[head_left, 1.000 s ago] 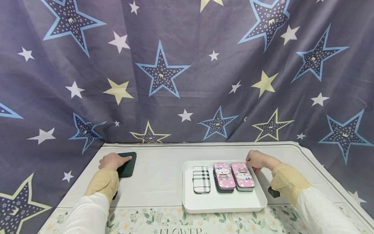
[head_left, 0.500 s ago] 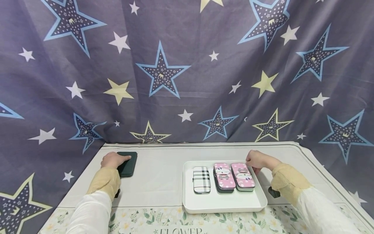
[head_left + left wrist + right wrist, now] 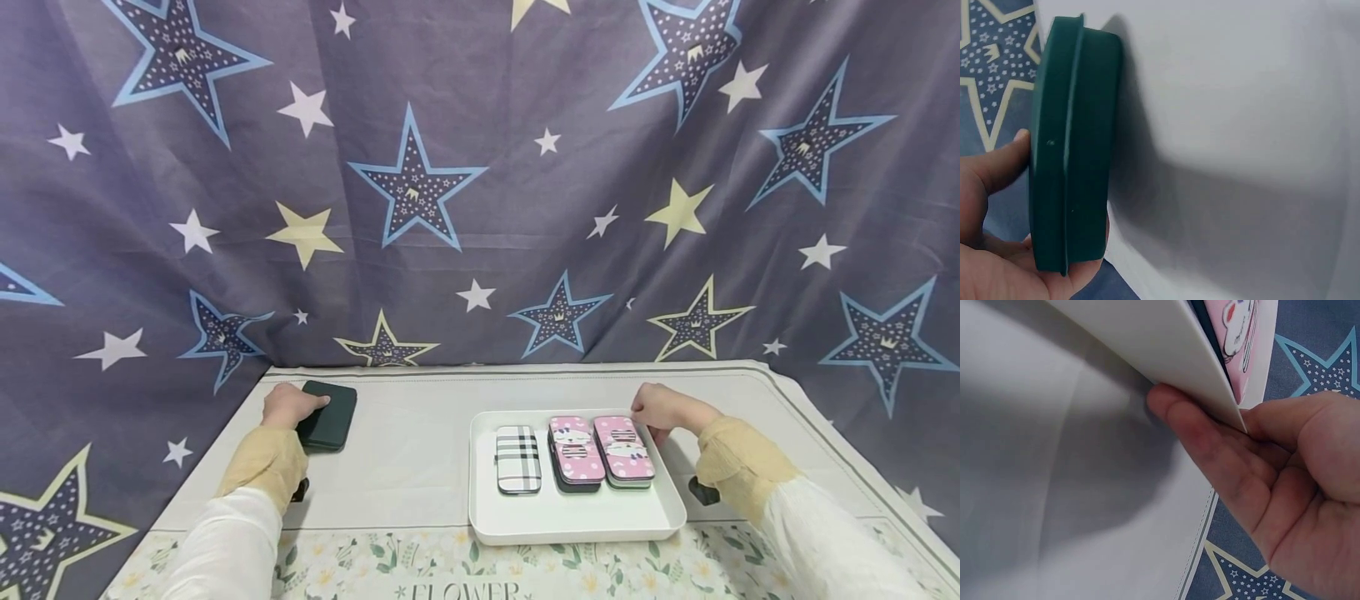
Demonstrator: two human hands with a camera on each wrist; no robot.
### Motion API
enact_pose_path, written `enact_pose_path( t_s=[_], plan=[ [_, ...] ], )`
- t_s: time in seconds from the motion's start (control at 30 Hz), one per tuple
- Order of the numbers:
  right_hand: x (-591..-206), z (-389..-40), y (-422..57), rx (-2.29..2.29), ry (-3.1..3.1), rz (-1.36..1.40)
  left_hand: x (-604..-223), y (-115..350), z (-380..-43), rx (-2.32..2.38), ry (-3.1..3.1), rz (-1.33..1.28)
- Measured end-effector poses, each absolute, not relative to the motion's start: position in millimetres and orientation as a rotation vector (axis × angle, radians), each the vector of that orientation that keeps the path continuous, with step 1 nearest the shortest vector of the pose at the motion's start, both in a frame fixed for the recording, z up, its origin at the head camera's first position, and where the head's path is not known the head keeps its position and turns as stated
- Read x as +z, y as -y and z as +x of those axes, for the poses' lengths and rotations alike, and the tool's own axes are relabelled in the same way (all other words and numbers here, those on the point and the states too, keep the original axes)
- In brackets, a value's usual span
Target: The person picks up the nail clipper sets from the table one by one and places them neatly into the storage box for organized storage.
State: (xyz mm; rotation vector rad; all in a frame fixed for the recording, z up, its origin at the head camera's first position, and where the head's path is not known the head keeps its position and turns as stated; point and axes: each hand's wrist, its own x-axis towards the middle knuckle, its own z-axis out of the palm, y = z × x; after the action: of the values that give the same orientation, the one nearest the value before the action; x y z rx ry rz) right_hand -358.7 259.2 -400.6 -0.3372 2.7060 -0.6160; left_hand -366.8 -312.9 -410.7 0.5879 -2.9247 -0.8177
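My left hand (image 3: 288,406) grips a dark green flat case (image 3: 328,417) with rounded corners, over the left end of the table. Seen from the left wrist, the thumb lies on one broad face of the green case (image 3: 1072,150), the fingers wrap its other side, and a seam runs along its edge. On the right, my right hand (image 3: 667,408) pinches the far right corner of a white tray (image 3: 577,525). In the right wrist view the thumb is inside the tray wall (image 3: 1147,337) and the fingers (image 3: 1191,425) are outside.
A plaid case (image 3: 517,460) lies on the left in the tray. Beside it stand two pink cat-print cases (image 3: 576,452), each over a darker or greenish lower part. A floral mat (image 3: 375,554) covers the table's front. A star-patterned curtain (image 3: 480,167) hangs behind.
The green case has tilted and shifted slightly away and to the right in my left hand. My right hand keeps its hold on the tray corner, and the tray stays in place.
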Motion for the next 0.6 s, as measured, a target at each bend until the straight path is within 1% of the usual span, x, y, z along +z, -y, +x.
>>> enact_pose_path(
  t_s=[0.23,0.6],
  plan=[
    [-401.3,-358.5,-259.1,-0.635,-2.701,-0.332,-407.6,320.6,-365.0,-0.967,2.924,0.585],
    [-400.6,-357.8,-258.3,-0.620,-2.695,-0.318,-414.0,333.0,-364.6,-1.607,2.763,0.761]
  ],
)
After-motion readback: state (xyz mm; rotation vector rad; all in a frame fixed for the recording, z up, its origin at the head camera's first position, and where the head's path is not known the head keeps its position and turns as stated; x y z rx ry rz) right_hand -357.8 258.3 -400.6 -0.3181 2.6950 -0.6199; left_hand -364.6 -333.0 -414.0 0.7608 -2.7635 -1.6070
